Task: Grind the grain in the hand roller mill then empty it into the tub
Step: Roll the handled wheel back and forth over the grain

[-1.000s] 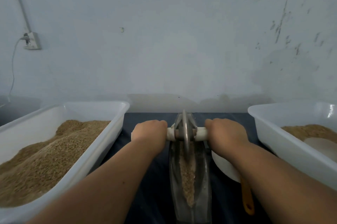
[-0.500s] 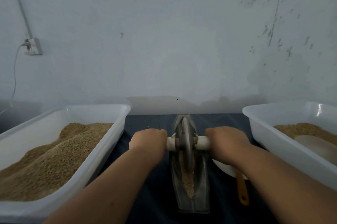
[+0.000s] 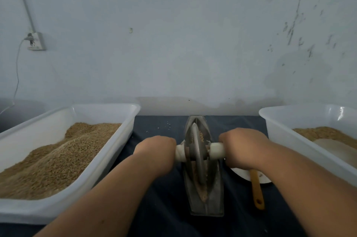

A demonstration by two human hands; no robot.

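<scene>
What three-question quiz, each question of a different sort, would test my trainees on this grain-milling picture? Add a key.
1. True or false: the left hand and the right hand grip the white handle, one on each side of the wheel of the hand roller mill.
2. Where is the wooden-handled tool? A: held in the left hand. B: lying to the right of the mill. C: leaning on the wheel.
3. Fill in: the left tub holds a heap of ____.
Key: 1 true; 2 B; 3 grain.
</scene>
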